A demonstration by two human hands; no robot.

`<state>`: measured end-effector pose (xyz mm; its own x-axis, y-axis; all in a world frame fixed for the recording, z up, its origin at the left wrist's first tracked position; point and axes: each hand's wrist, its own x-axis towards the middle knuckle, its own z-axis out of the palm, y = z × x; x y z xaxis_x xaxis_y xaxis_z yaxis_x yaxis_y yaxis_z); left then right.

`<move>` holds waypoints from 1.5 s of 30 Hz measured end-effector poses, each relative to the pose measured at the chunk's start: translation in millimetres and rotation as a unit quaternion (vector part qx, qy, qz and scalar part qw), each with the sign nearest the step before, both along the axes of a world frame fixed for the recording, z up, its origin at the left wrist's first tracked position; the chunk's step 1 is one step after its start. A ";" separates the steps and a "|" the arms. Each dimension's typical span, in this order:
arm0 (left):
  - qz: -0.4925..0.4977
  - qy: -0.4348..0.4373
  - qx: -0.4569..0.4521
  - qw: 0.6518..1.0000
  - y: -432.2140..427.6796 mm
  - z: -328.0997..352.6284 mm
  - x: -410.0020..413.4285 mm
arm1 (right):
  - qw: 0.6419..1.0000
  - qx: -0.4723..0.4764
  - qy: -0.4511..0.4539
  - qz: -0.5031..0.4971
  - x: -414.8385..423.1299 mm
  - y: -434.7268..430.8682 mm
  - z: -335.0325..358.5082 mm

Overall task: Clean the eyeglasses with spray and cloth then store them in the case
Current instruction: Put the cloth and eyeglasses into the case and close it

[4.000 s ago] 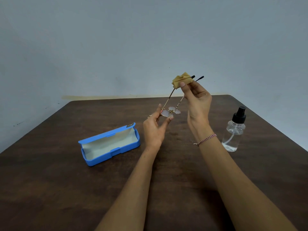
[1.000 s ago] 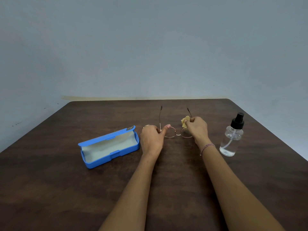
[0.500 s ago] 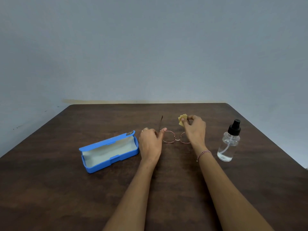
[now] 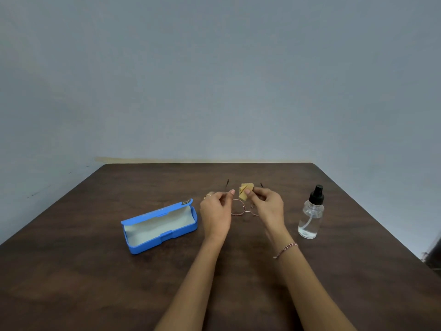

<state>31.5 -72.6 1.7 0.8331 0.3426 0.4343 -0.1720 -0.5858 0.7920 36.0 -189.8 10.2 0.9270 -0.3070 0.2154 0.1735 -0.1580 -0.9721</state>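
Observation:
Thin rose-gold round eyeglasses (image 4: 238, 207) rest on the dark wooden table (image 4: 95, 271) with both arms unfolded and pointing away from me. My left hand (image 4: 216, 212) pinches the left arm near its hinge. My right hand (image 4: 268, 207) holds a small folded yellow cloth (image 4: 245, 191) between thumb and fingers, just above the right lens, which the hand partly hides. An open blue glasses case (image 4: 160, 225) with a pale lining lies to the left. A clear spray bottle (image 4: 311, 213) with a black nozzle stands upright to the right.
The table's far edge meets a plain grey wall (image 4: 214, 80). A dark object (image 4: 433, 256) shows at the right border beyond the table's edge.
The glasses came down from mid-air onto the table with their arms spread. My right hand lifted the cloth off the right lens and shifted it toward the middle. The view tilted upward.

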 end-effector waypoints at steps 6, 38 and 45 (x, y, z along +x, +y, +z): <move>-0.095 0.087 -0.183 0.975 4.6 4.5 -24.6 | 0.990 0.064 0.029 0.125 -31.3 2.5 4.3; -0.023 0.058 -0.308 0.949 59.3 7.9 -107.9 | 0.998 -0.010 0.038 0.059 -108.6 77.1 -2.6; -0.070 0.079 -0.428 0.897 62.6 12.1 -117.2 | 0.953 0.221 0.056 0.199 -110.3 79.4 -0.9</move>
